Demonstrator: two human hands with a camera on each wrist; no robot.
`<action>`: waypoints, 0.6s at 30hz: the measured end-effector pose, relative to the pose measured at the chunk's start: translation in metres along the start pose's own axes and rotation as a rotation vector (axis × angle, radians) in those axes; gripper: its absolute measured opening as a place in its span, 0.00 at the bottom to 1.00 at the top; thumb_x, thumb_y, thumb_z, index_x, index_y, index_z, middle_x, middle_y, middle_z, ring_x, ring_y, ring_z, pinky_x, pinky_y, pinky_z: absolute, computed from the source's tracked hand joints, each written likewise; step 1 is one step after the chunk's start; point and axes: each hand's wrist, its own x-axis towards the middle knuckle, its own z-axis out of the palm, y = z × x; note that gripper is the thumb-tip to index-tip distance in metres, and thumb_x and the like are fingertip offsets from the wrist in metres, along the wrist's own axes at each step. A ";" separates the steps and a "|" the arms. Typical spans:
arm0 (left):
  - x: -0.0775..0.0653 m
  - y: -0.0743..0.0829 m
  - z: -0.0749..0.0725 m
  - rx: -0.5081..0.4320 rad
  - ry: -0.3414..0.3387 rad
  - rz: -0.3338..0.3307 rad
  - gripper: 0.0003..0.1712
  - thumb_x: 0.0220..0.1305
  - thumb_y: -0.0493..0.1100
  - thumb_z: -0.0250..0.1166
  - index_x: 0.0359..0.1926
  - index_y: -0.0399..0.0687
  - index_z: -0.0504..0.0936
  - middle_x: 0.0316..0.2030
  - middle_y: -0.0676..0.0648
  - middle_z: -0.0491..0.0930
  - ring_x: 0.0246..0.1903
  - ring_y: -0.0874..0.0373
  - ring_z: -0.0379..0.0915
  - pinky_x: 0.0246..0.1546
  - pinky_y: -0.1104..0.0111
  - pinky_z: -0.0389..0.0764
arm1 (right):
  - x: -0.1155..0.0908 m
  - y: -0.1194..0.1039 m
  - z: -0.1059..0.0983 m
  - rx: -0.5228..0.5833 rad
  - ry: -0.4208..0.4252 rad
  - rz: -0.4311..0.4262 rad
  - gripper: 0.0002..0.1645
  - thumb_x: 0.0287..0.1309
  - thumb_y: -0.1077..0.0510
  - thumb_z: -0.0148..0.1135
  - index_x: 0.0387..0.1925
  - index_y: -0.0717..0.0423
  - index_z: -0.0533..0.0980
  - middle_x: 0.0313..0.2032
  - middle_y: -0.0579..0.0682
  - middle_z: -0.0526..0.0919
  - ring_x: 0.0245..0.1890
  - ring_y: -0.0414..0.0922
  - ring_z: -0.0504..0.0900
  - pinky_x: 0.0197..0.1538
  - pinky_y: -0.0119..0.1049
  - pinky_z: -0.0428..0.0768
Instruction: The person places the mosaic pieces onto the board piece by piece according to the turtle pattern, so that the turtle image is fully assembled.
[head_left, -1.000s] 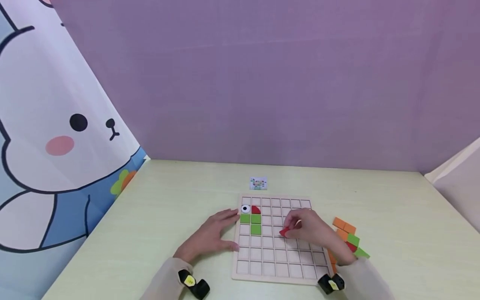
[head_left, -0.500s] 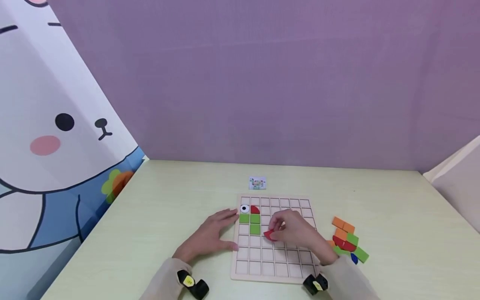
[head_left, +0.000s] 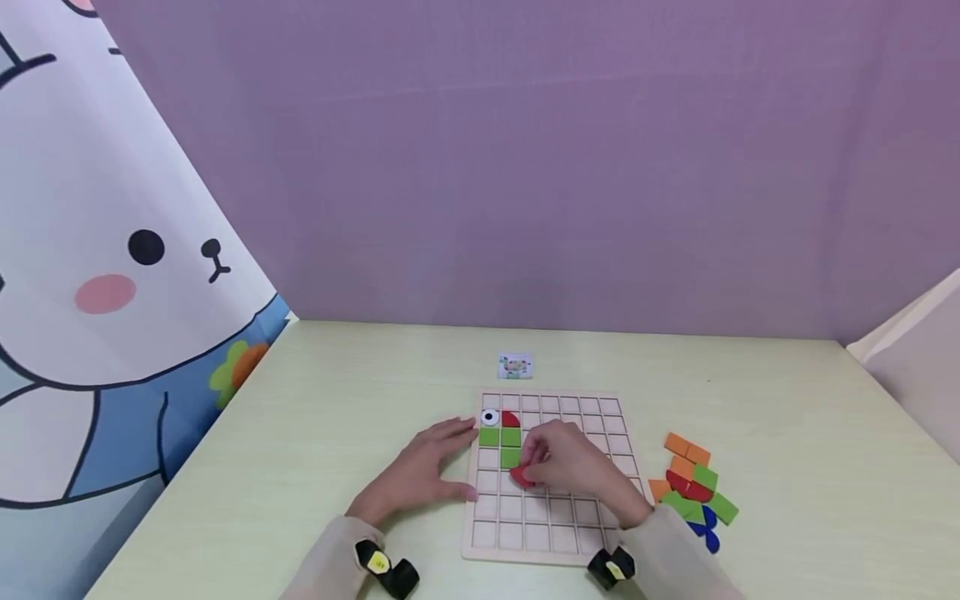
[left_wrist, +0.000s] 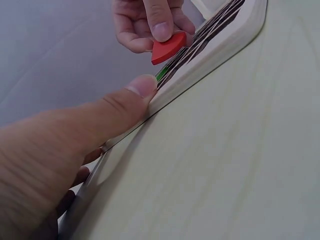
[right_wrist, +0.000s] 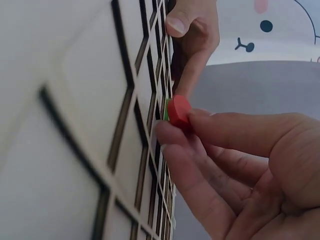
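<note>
My right hand [head_left: 568,460] pinches a red quarter-circle block [head_left: 521,477] between thumb and fingers, just above the gridded wooden board [head_left: 525,533]. The block [left_wrist: 168,48] also shows in the left wrist view, held off the grid. My left hand [head_left: 420,468] rests against the board's left edge, thumb and fingers spread along it. In the board's upper left lie a white eye tile [head_left: 490,417], a red quarter-circle piece [head_left: 510,419] and several green squares [head_left: 511,437]. The held block is nearest the lowest green square [head_left: 510,457].
Right of the board lies a loose pile of orange [head_left: 681,467], green [head_left: 723,508], red [head_left: 699,492] and blue pieces [head_left: 711,540]. A small picture card [head_left: 515,365] lies beyond the board. A purple backdrop [head_left: 570,167] rises behind the table.
My right hand has moved left across the board with the red block, to just below the lowest green square. More of the loose pile is uncovered. The left hand stays at the edge.
</note>
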 end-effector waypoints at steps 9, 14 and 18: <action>0.000 0.003 0.001 0.004 0.008 -0.001 0.53 0.47 0.68 0.67 0.69 0.48 0.64 0.72 0.49 0.58 0.72 0.45 0.50 0.70 0.45 0.53 | 0.002 -0.005 0.008 0.007 -0.018 -0.014 0.04 0.47 0.70 0.67 0.25 0.60 0.80 0.21 0.46 0.80 0.20 0.39 0.75 0.23 0.30 0.75; 0.000 0.003 0.001 0.008 0.009 0.002 0.52 0.47 0.68 0.67 0.69 0.48 0.64 0.72 0.49 0.58 0.72 0.46 0.50 0.70 0.46 0.54 | 0.003 -0.008 0.011 -0.015 -0.017 -0.009 0.05 0.47 0.69 0.68 0.23 0.58 0.80 0.20 0.45 0.79 0.21 0.39 0.74 0.23 0.29 0.74; 0.000 0.003 0.001 0.004 0.009 0.001 0.53 0.47 0.68 0.67 0.69 0.48 0.64 0.72 0.48 0.58 0.72 0.45 0.50 0.69 0.44 0.54 | 0.004 -0.008 0.013 -0.019 -0.007 0.002 0.06 0.47 0.68 0.69 0.22 0.57 0.80 0.20 0.45 0.79 0.20 0.39 0.74 0.23 0.30 0.74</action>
